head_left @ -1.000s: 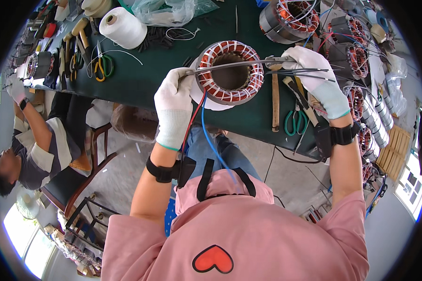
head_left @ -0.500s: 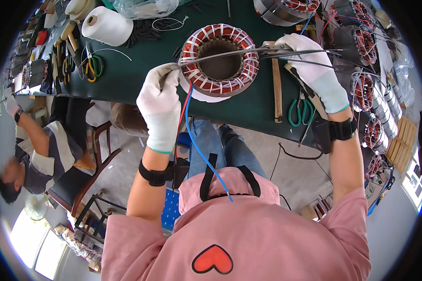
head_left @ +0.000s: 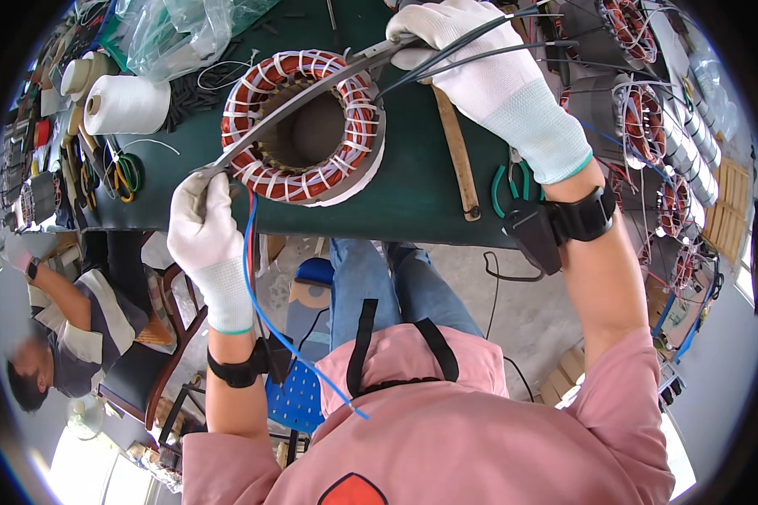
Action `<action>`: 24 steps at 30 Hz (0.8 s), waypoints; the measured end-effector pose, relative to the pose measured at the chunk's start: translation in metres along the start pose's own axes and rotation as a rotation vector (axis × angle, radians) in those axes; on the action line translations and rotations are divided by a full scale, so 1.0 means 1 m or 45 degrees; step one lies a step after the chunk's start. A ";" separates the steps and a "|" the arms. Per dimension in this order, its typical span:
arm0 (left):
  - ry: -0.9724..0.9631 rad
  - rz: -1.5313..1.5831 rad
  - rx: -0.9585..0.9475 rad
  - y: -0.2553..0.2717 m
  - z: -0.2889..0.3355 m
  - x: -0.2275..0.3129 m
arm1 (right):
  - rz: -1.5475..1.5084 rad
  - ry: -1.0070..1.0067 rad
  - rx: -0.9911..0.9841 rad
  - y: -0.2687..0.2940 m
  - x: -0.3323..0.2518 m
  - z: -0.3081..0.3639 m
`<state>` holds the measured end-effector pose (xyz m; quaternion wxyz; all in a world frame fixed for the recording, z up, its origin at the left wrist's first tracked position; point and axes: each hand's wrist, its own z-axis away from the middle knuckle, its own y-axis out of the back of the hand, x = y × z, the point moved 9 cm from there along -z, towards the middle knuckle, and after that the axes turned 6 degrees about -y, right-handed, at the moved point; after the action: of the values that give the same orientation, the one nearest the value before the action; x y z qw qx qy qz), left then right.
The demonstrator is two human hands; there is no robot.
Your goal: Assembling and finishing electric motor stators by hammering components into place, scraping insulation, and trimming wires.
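A stator [head_left: 364, 135], its red windings laced with white cord, stands on the green table with its bore facing up. Across its top runs a long, flat, dark grey strip [head_left: 290, 105], slanting from near left to far right. My gloved left hand [head_left: 204, 223] pinches the near end beside the stator's rim. At the far end, my gloved right hand [head_left: 463, 63] is closed on the strip, along with several thin dark tubes [head_left: 472, 38]; its fingertips are partly hidden. Blue lead wire [head_left: 269, 326] and red wire hang from the stator over the table edge.
A wooden-handled tool [head_left: 455, 151] and green-handled pliers [head_left: 510, 181] lie to the right. White spool [head_left: 126, 105], scissors [head_left: 126, 177] and a plastic bag [head_left: 177, 38] sit at left. More stators [head_left: 644, 118] line the right side. A person [head_left: 84, 328] is at far left.
The strip has gone from nearly level to a steep slant. My right hand has moved farther away, my left nearer. The whole view has shifted, with the stator now farther left in it.
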<state>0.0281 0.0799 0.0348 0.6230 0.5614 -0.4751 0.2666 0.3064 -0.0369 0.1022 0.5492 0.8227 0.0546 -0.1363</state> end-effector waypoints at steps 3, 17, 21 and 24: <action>0.021 -0.132 0.003 0.002 0.000 0.000 | -0.048 -0.010 0.030 -0.002 0.004 0.002; -0.064 -0.214 0.062 0.005 0.000 -0.001 | -0.097 0.045 0.144 -0.013 0.002 0.007; -0.111 -0.172 0.100 0.007 0.000 -0.008 | -0.172 0.092 0.221 -0.010 0.000 0.009; -0.141 -0.122 0.097 0.009 -0.003 -0.014 | -0.128 0.098 0.222 -0.013 0.003 0.009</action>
<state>0.0160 0.0875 0.0268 0.5861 0.6206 -0.4709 0.2227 0.3045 -0.0406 0.0864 0.4656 0.8682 0.1047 -0.1363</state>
